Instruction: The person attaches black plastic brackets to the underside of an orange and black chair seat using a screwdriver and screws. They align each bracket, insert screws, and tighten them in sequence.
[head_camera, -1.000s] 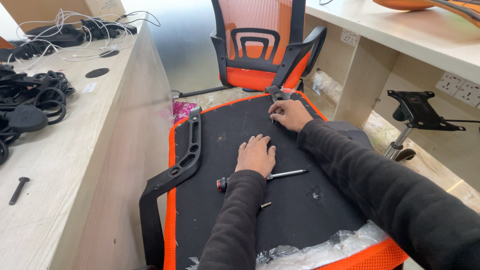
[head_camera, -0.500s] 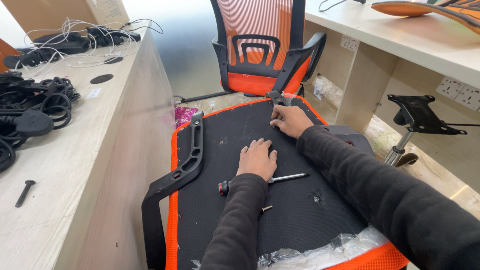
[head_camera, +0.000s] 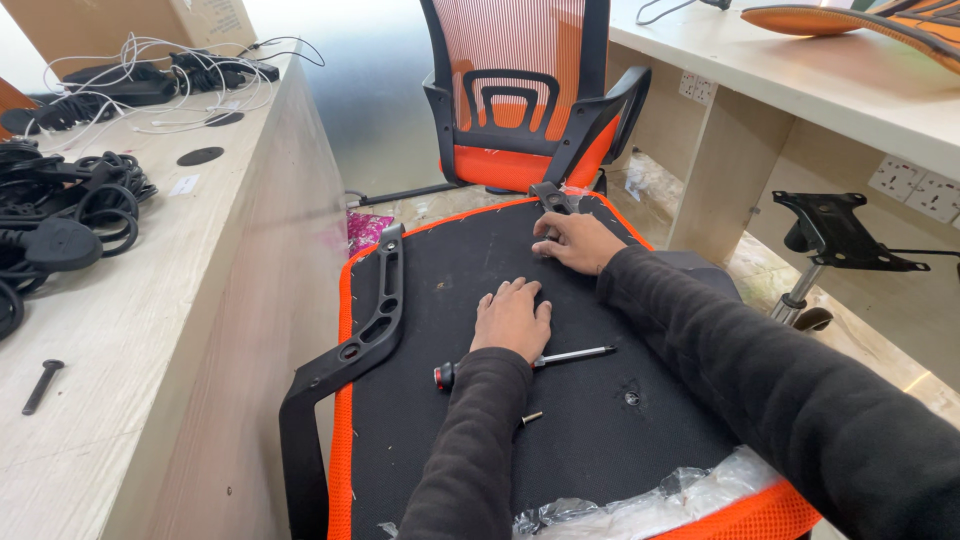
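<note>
The upturned seat base (head_camera: 560, 420), one black panel edged in orange, is lying in front of us between the two desks, and we are pressing both hands onto it. One black armrest (head_camera: 375, 320) is sitting along its left edge, touching it. One screwdriver (head_camera: 530, 362) with a red-and-black handle is resting on the panel, partly under our left wrist, and one loose screw (head_camera: 532, 417) is lying just beside it, nearer to us. We are laying our left hand (head_camera: 512, 318) flat, palm down, fingers straight and close together, gripping nothing. We are reaching our right hand (head_camera: 578, 240) further out to the far edge, fingers curled and bunched against one small black bracket (head_camera: 550, 197); we cannot tell whether they are pinching it. Both sleeves are dark. Beyond the panel one assembled orange chair (head_camera: 530, 100) is standing upright. On the left desk (head_camera: 200, 300) one dark bolt (head_camera: 42, 385) is lying near a tangle of black cables (head_camera: 70, 215).
</note>
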